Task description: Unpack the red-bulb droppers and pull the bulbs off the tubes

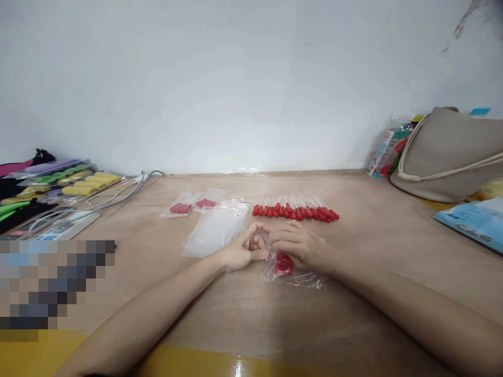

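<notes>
A clear plastic bag (271,273) with a red bundle (283,264) inside lies on the table in front of me. My left hand (247,250) holds the bag's left edge, thumb and fingers curled together there. Over the bag's upper part bends my right hand (301,244), its fingers closed on the plastic; its palm hides some of the bag. Just beyond my hands is a row of white sticks with red tips (295,211). To the left lies a stack of flat clear bags (210,233), with two small bags of red pieces (181,208) behind it.
Yellow rolls in packaging (92,183), cables (118,199) and a white power strip (66,225) are at the left. At the right are a beige drawstring bag (451,157), a clear bottle-like package (387,149) and a blue package (473,222). A white wall stands behind.
</notes>
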Tool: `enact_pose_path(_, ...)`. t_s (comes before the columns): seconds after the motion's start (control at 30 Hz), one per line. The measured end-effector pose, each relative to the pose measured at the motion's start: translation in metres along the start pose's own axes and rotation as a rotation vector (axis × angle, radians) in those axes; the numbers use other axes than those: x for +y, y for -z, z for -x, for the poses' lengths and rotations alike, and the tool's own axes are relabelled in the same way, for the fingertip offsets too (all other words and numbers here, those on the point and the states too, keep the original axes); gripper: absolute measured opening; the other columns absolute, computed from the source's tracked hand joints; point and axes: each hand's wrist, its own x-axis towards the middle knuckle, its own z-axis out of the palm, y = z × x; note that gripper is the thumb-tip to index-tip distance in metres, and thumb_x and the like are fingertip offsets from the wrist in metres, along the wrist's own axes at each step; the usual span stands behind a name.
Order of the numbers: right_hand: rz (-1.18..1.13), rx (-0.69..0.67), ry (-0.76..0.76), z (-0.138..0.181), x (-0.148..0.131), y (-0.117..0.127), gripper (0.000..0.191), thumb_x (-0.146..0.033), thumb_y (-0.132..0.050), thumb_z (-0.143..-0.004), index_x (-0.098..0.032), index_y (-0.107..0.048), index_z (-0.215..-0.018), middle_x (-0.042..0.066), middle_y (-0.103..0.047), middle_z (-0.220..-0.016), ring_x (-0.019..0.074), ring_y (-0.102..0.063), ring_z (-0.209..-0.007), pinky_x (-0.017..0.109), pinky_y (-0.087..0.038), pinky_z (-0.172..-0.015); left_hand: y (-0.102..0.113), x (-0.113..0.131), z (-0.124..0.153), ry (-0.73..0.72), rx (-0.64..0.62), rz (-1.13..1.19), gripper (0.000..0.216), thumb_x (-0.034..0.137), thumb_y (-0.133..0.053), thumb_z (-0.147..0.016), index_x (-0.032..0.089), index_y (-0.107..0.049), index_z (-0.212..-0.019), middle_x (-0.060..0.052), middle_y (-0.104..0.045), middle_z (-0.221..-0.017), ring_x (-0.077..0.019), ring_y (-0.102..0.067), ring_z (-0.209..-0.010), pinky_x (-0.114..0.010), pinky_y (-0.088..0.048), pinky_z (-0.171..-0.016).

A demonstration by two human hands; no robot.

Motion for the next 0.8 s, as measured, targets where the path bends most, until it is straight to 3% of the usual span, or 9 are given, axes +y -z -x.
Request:
enact_pose_path(0.13, -0.098, 0.061, -0.081, 0.003, 0.002, 0.008, 0.016, -0.013, -0.039, -0.087, -0.019, -0.054, -0.082, 0.004, -0.062, -0.089, 0.0124, -0.052, -0.084, 0.027, -0.037, -0.074, -0.002, -0.003, 0.0, -0.063, 0.113, -0.17, 0.046, 0.031, -0.067, -0.071, 0.022, -0.034, -0.102, 0.009, -0.047, -0.062, -0.0072, -0.046, -0.056, -0.019, -0.034, -0.057)
enact_pose_path(0.33, -0.223, 0.136, -0.171, 0.004, 0.001, 0.006, 0.016, -0.017, -0.038, -0.088, -0.019, -0.053, -0.086, 0.008, -0.055, -0.1, 0.0145, -0.051, -0.092, 0.028, -0.042, -0.077, -0.007, -0.005, 0.004, -0.268, 0.22, -0.67, 0.007, 0.022, -0.053, -0.08, 0.017, -0.049, -0.077, 0.002, -0.048, -0.069, -0.0087, -0.044, -0.06, -0.021, -0.035, -0.057)
enact_pose_path(0.5, -0.189, 0.041, -0.277, 0.007, -0.008, 0.007, 0.015, -0.021, -0.043, -0.087, -0.019, -0.055, -0.097, 0.008, -0.054, -0.101, 0.0162, -0.05, -0.092, 0.031, -0.041, -0.079, -0.007, -0.002, 0.008, -0.437, 0.284, -1.008, 0.013, 0.019, -0.054, -0.078, 0.017, -0.066, -0.083, -0.004, -0.049, -0.081, -0.0161, -0.048, -0.079, -0.027, -0.04, -0.069)
enact_pose_path(0.6, -0.151, 0.017, -0.42, 0.018, -0.014, 0.014, 0.017, -0.031, -0.049, -0.085, -0.018, -0.056, -0.093, 0.006, -0.055, -0.088, 0.0162, -0.051, -0.08, 0.031, -0.04, -0.071, -0.009, -0.002, 0.008, -0.436, 0.245, -1.036, 0.019, 0.016, -0.049, -0.081, 0.018, -0.068, -0.077, -0.005, -0.053, -0.081, -0.0158, -0.051, -0.079, -0.027, -0.042, -0.071)
enact_pose_path(0.7, -0.111, -0.067, -0.518, 0.031, -0.019, 0.022, 0.031, -0.045, -0.06, -0.074, -0.019, -0.057, -0.089, 0.004, -0.056, -0.082, 0.0176, -0.051, -0.076, 0.032, -0.038, -0.069, -0.01, -0.004, 0.007, -0.431, 0.176, -0.978, 0.024, 0.012, -0.045, -0.083, 0.02, -0.068, -0.083, -0.005, -0.06, -0.088, -0.0151, -0.056, -0.084, -0.026, -0.044, -0.075)
enact_pose_path(0.8, -0.109, -0.128, -0.573, 0.041, -0.021, 0.025, 0.037, -0.047, -0.065, -0.068, -0.019, -0.057, -0.091, 0.004, -0.059, -0.084, 0.0181, -0.053, -0.077, 0.032, -0.036, -0.07, -0.01, -0.004, 0.007, -0.43, 0.153, -0.949, 0.025, 0.013, -0.044, -0.085, 0.02, -0.067, -0.092, -0.005, -0.063, -0.092, -0.016, -0.058, -0.088, -0.027, -0.045, -0.078)
